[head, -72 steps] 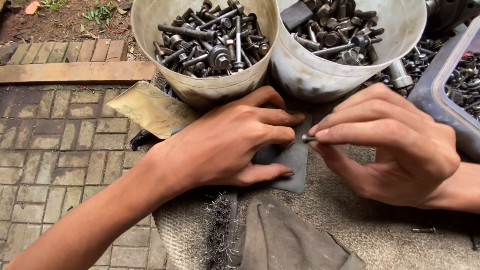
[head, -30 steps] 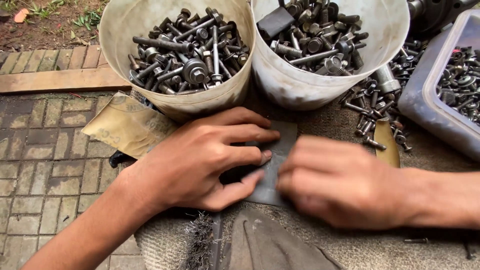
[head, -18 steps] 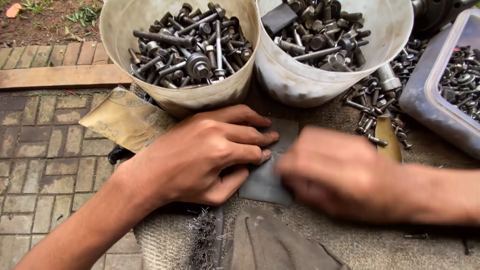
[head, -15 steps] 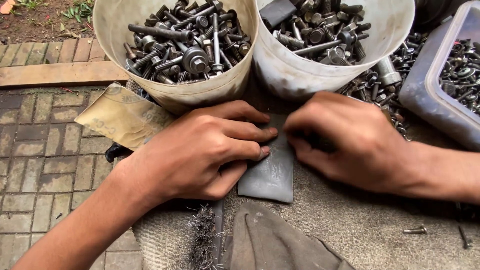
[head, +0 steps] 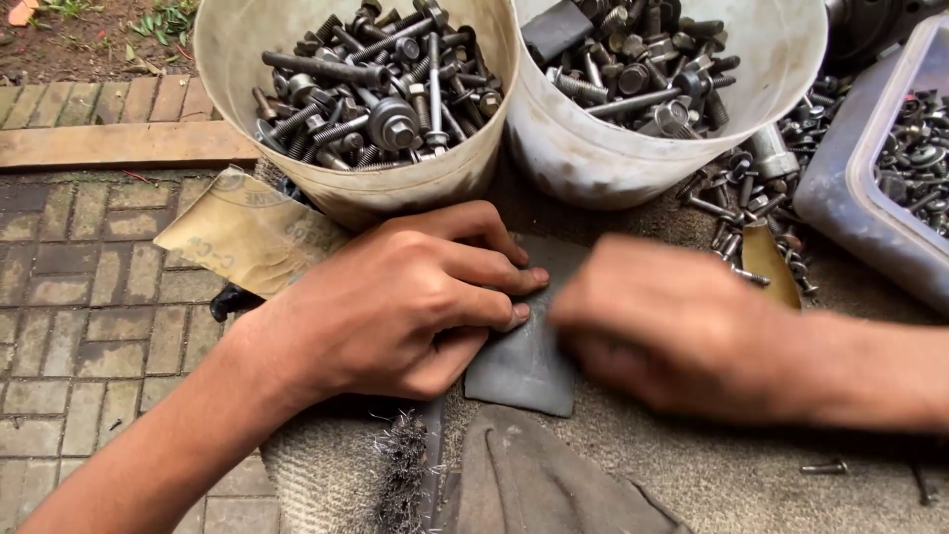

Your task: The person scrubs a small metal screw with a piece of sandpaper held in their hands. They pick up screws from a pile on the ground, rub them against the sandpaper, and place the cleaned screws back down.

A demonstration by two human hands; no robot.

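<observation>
Left hand [head: 395, 307] flat, pinning grey sheet [head: 524, 366] — right hand [head: 672, 331] blurred over it, grip unclear.

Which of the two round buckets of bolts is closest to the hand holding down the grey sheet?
The left bucket. It sits just above the left hand, whose fingers nearly reach its base; the right bucket stands farther off.

Head view only: camera looks steeply down, close over both hands [head: 395, 307] on a mat [head: 791, 475]; buckets [head: 356, 188] cut off at the top edge.
</observation>
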